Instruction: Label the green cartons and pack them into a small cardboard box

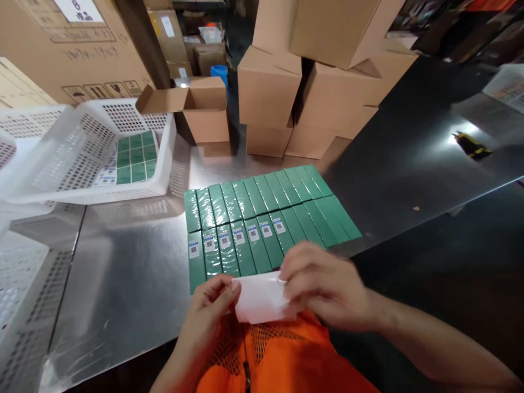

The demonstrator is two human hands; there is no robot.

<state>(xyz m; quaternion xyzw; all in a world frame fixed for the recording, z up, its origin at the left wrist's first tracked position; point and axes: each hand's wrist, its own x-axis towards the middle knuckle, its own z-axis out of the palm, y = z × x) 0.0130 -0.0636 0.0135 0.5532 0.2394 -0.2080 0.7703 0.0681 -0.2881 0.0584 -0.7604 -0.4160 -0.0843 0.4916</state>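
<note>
Between my two hands is a white sheet of backing paper [262, 299], held just in front of my orange vest. My left hand [215, 300] pinches its left edge between thumb and fingers. At the right end, my right hand [323, 284] is closed on the sheet, its fingers slightly blurred by motion. Beyond the hands lie two rows of shiny green boxes [262, 191] side by side on the metal table. Several boxes in the nearer row, from the left end to about the middle, carry small white labels [253, 233] with a square code.
A white plastic basket [159, 188] with green-topped boxes [137, 155] and label sheets [107, 176] stands at the left. An open carton [208, 125] is behind the rows. Stacked brown cartons [268, 90] rise at the back. The metal table's [123, 284] near edge runs below my hands.
</note>
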